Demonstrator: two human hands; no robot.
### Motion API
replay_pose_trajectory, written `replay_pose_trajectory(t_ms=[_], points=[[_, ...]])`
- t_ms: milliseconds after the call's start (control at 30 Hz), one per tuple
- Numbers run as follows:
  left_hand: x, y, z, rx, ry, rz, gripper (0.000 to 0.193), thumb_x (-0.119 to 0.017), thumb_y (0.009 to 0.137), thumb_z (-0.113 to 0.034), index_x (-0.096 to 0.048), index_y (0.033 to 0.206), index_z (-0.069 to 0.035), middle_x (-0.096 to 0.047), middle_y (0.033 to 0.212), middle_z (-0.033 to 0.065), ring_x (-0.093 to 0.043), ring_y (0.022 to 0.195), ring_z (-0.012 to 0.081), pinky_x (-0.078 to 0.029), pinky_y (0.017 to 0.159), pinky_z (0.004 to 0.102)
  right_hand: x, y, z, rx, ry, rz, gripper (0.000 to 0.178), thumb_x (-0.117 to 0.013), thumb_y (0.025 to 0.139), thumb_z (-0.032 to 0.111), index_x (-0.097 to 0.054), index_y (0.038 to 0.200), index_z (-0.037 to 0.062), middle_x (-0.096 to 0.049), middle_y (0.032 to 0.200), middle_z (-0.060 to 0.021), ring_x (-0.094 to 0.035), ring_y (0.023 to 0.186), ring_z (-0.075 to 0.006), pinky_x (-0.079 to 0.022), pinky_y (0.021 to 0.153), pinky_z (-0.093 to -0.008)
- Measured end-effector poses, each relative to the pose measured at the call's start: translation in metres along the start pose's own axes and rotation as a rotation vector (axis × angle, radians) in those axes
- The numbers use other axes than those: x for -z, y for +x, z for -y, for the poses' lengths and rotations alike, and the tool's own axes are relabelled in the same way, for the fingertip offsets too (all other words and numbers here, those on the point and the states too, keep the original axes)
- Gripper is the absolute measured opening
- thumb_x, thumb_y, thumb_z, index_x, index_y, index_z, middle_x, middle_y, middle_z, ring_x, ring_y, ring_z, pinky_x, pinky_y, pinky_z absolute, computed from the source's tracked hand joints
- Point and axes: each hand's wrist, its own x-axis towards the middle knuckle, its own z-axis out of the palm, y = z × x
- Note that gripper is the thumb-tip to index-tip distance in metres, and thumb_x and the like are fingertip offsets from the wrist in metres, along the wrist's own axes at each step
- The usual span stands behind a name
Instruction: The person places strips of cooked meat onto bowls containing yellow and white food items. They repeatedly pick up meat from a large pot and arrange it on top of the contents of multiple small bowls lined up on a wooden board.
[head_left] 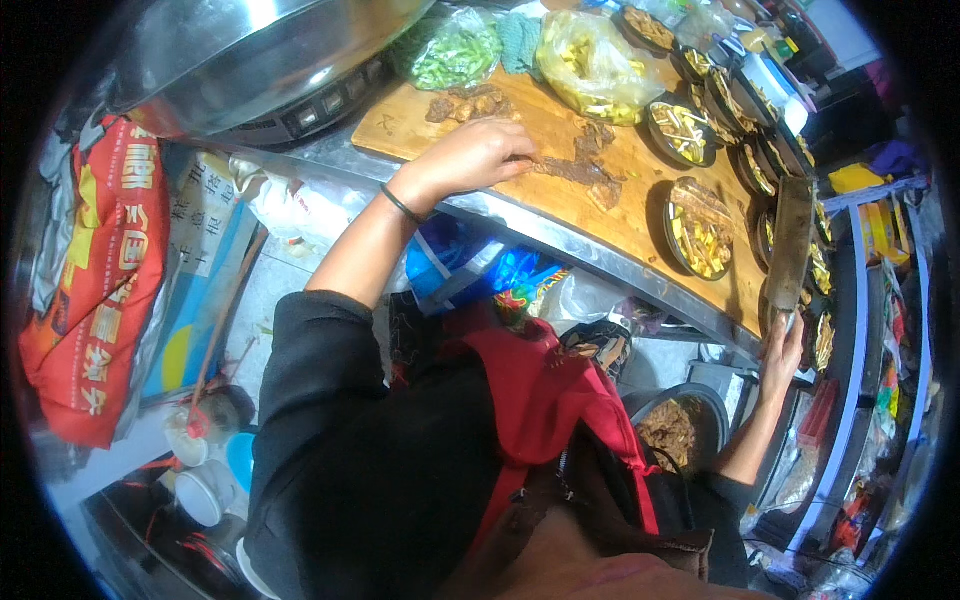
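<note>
My left hand (490, 152) is over the wooden cutting board (400, 120), its fingers pinched at the left end of a strip of cooked brown meat (570, 172). More meat pieces (470, 103) lie on the board beyond that hand. At the right, my right hand (783, 350) grips the handle of a cleaver (793, 240), its wide blade pointing away from me near the bowls. A black bowl (697, 230) on the board's right part holds yellow chunks and a brown slice of meat. Behind it, another black bowl (683, 135) holds pale strips.
Several more filled black bowls (715, 100) crowd the board's right side. Clear bags of green pieces (455, 50) and yellow chunks (595, 65) lie at the back. A large metal pan (260, 60) stands far left. Below the counter, a dark bucket (720, 400) holds brown food.
</note>
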Motion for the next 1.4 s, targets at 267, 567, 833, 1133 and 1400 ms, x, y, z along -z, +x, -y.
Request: replay_pose_trajectory(t_ms=[267,567,833,1133,1400], points=[[-0.007,0.003,-0.006,-0.017,-0.084,0.034,0.014,-0.062,0.076,-0.014,-0.067,0.087,-0.007,-0.062,0.086,0.0104,-0.059,0.088,0.0309,-0.047,0.078,0.0409,-0.061,-0.057,0.147,-0.035,0.315,0.619,0.03,-0.044,0.1,0.023,-0.042,0.125,0.0072,-0.048,0.066,0.0009,-0.044,0.048,-0.0076,-0.039,0.043,-0.0232],[-0.008,0.002,-0.004,-0.052,-0.089,0.013,0.014,-0.063,0.075,-0.013,-0.066,0.087,-0.005,-0.06,0.082,0.0102,-0.058,0.084,0.0302,-0.048,0.075,0.0396,-0.082,-0.052,0.223,0.097,-0.09,0.839,0.035,-0.046,0.098,0.019,-0.037,0.127,0.0028,-0.056,0.07,-0.0119,-0.057,0.054,-0.0218,-0.046,0.051,-0.0345],[-0.012,0.005,-0.001,-0.067,-0.159,0.016,0.013,-0.061,0.072,-0.011,-0.065,0.084,-0.006,-0.061,0.082,0.0106,-0.059,0.084,0.0312,-0.049,0.073,0.0404,-0.123,-0.035,0.23,0.558,-0.346,0.783,0.031,-0.046,0.095,0.017,-0.036,0.119,0.0003,-0.058,0.081,-0.0312,-0.059,0.081,-0.0472,-0.045,0.069,-0.0505],[-0.009,0.017,-0.009,-0.049,-0.07,0.08,0.01,-0.059,0.066,-0.005,-0.058,0.075,-0.003,-0.055,0.073,0.0114,-0.056,0.074,0.0315,-0.047,0.065,0.0404,-0.142,-0.032,0.218,0.558,-0.237,0.701,0.027,-0.043,0.095,0.019,-0.038,0.11,-0.0028,-0.059,0.087,-0.033,-0.059,0.084,-0.0476,-0.046,0.073,-0.051],[0.016,0.017,-0.017,0.125,0.257,0.225,0.01,-0.058,0.071,-0.011,-0.062,0.077,-0.005,-0.058,0.079,0.0119,-0.059,0.079,0.0308,-0.048,0.069,0.0405,-0.163,-0.017,0.212,0.577,-0.166,0.658,0.034,-0.046,0.095,0.024,-0.036,0.118,0.0003,-0.059,0.085,-0.0316,-0.058,0.085,-0.048,-0.045,0.071,-0.0511]])
